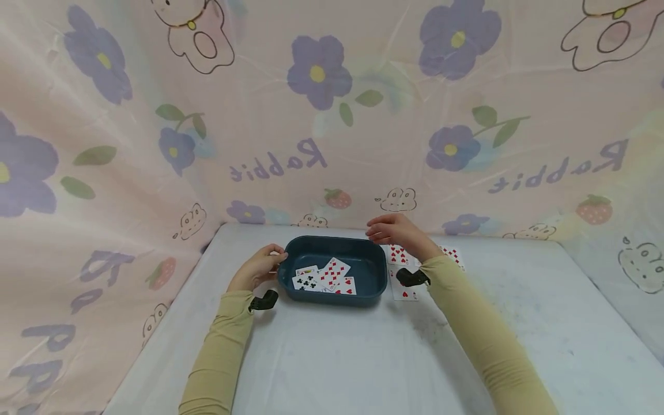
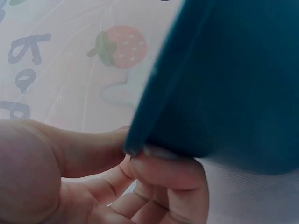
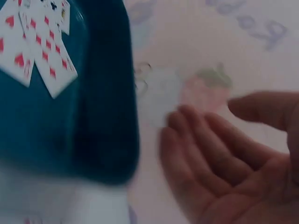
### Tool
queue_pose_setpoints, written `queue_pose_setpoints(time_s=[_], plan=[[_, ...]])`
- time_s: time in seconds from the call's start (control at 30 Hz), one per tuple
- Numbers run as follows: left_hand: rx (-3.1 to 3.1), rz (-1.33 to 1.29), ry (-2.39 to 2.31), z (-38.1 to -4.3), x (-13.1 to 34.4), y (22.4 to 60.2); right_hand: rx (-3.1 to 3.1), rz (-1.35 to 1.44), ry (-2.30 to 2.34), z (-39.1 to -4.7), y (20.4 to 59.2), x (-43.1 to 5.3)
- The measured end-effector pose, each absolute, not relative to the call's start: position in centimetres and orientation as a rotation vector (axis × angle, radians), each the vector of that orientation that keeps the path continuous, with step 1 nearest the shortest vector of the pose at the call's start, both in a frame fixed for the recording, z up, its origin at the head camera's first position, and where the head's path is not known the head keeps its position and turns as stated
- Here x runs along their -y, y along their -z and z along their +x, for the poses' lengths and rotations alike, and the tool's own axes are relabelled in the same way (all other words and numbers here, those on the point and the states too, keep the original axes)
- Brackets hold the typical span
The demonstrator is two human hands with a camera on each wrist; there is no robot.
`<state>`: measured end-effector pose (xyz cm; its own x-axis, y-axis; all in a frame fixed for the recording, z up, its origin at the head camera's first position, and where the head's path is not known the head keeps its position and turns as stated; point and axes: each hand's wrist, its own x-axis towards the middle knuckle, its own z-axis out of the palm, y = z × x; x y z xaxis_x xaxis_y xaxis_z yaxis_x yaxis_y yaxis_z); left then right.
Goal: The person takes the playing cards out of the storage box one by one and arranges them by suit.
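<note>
A dark teal rectangular tray [image 1: 370, 274] sits on the table with several playing cards [image 1: 334, 272] lying face up toward its left side. My left hand [image 1: 255, 270] pinches the tray's left rim; in the left wrist view the thumb [image 2: 96, 151] lies on one side and curled fingers on the other. Beside the tray's back right corner, my right hand [image 1: 398, 231] hovers with relaxed fingers and holds nothing. The right wrist view shows its palm [image 3: 233, 186] apart from the tray wall.
More face-up cards lie right of the tray, including a heart card [image 1: 397, 255] and another [image 1: 407, 293] nearer me, partly hidden by the right wrist's black strap piece [image 1: 412, 278]. A patterned curtain [image 1: 332, 167] rises behind the white table [image 1: 321, 357].
</note>
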<state>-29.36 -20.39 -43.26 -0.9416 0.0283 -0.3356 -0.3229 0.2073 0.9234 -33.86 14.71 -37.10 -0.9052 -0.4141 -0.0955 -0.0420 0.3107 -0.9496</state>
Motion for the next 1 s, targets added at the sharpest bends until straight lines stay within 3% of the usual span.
queue_pose_setpoints(time_s=[0.37, 1.0], plan=[[-2.223, -0.292, -1.793, -29.1, 20.1, 43.2, -2.207, -0.279, 1.29, -34.8, 39.9, -8.7], [-2.23, -0.288, -1.8, -29.2, 20.3, 43.6, -2.171, -0.15, 1.209, -34.8, 42.0, -6.2]])
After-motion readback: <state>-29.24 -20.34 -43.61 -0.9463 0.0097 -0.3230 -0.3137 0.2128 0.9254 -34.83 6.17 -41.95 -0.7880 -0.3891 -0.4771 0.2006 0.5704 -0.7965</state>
